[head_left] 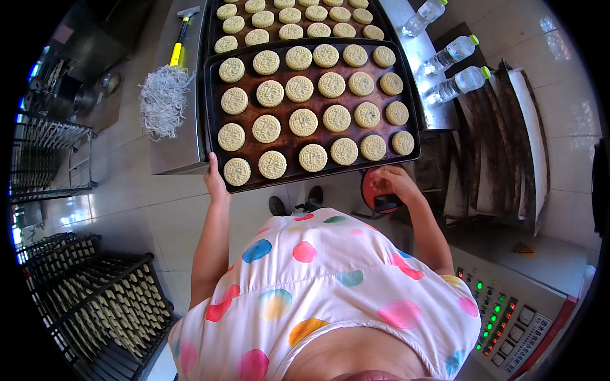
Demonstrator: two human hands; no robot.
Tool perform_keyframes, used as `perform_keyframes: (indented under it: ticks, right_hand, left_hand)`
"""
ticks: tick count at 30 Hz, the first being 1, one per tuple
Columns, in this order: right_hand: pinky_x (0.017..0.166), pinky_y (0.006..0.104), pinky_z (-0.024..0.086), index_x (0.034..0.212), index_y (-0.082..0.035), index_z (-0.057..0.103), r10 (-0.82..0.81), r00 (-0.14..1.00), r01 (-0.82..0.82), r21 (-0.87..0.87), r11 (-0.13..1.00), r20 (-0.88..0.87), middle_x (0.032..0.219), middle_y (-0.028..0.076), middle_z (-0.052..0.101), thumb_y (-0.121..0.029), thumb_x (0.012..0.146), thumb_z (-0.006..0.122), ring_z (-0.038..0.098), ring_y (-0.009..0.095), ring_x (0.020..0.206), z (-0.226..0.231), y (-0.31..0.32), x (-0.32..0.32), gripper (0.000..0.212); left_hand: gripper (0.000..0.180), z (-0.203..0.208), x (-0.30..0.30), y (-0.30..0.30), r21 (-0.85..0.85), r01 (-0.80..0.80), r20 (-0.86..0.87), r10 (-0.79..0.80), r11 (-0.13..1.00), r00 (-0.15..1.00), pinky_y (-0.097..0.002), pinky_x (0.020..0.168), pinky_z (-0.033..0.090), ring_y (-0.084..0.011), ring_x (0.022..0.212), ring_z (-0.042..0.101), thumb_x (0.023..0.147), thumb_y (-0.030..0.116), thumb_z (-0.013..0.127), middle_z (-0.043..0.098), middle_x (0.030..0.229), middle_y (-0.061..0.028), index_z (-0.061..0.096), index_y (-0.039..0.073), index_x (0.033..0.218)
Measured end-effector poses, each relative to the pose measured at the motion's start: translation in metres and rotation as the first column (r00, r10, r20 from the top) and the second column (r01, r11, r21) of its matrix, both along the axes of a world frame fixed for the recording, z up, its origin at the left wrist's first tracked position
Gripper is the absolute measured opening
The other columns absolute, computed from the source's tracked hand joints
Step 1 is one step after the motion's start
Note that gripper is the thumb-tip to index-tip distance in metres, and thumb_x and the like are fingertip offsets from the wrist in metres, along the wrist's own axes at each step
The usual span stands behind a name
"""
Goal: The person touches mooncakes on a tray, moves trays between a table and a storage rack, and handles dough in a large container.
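tiled room: pale floor, a wheeled rack of rows of pale pieces at lower left, a grey control panel with green and red lights at lower right.
steel counter: under the trays, showing on both sides of them.
front tray: dark, its near edge jutting past the counter toward the person; its far edge meets the rear tray.
round cookies: pale, stamped, scalloped, twenty-four on the front tray in four rows of six; more on the rear tray.
left hand: holding the front tray's near left corner, thumb along the outer edge, other fingers hidden below.
right hand: just beside the near edge, toward its right end; fingers loosely curled, whether touching or gripping i cannot tell.
left of trays: a yellow-handled scraper and a heap of whitish strings.
right of trays: three clear bottles with green caps, lying tilted in view.
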State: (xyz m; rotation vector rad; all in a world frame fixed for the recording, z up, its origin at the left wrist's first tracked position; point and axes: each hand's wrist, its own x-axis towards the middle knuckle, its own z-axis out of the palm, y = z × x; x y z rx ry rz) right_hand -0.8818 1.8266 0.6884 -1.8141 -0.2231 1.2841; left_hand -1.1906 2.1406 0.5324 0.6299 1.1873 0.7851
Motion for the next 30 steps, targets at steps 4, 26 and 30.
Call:
perform_keyframes:
  ticks: [4,26,30]
  right_hand:
    - [0.048,0.023,0.041,0.081,0.001,0.061,0.216,0.751,-0.216,-0.077,0.973,0.624,0.066,0.003,0.061,-0.024,0.085,0.058,0.052,0.007,0.054,0.026,0.073,0.011,0.025]
    - [0.073,0.0373,0.05,0.088,-0.011,0.07,0.643,0.18,-0.254,-0.596,0.761,0.744,0.087,0.011,0.068,-0.031,0.071,0.069,0.064,0.027,0.081,-0.026,0.31,0.105,0.027]
    - [0.071,0.0378,0.049,0.088,-0.007,0.07,0.58,0.204,-0.263,-0.527,0.808,0.789,0.085,0.014,0.067,-0.029,0.074,0.067,0.064,0.028,0.078,-0.02,0.306,0.107,0.026]
  left_hand:
    - [0.064,-0.004,0.002,0.003,0.031,-0.016,0.007,0.015,0.999,1.0,-0.0281,0.083,0.044,-0.0154,0.093,0.055,0.083,0.049,0.06,0.058,0.107,-0.009,0.056,-0.009,0.109]
    - [0.05,0.01,0.002,0.006,0.075,-0.078,0.003,0.078,0.994,0.997,-0.0267,0.078,0.044,-0.013,0.084,0.053,0.087,0.04,0.059,0.061,0.094,-0.0079,0.061,-0.009,0.099]
    - [0.048,0.013,0.004,0.006,0.054,-0.086,0.01,0.086,0.995,0.996,-0.0265,0.077,0.044,-0.0125,0.083,0.053,0.087,0.04,0.06,0.061,0.092,-0.007,0.062,-0.007,0.095]
